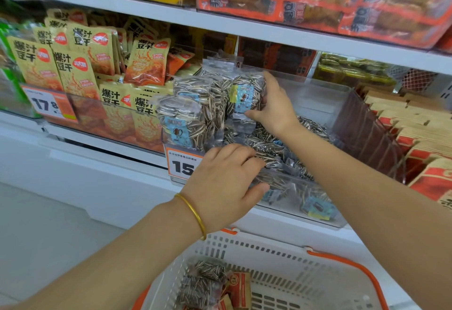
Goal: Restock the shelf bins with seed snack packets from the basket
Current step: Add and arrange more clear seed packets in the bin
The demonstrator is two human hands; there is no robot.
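A clear shelf bin (318, 94) holds clear packets of striped sunflower seeds with blue labels. My right hand (274, 106) grips an upright seed packet (247, 92) at the back of a standing row on the bin's left side. My left hand (227, 177), a gold bangle on its wrist, reaches over the bin's front wall and holds a flat-lying seed packet (269, 153). Below, a white basket (293, 258) with orange handles holds one more seed packet (203, 282) and some red-and-tan packets (238, 287).
Yellow snack packets (80, 65) fill the bin to the left behind an orange price tag (49, 106). Red and tan boxes (415, 133) stand in the bin to the right. A white shelf board (220, 23) runs overhead with orange packs above it.
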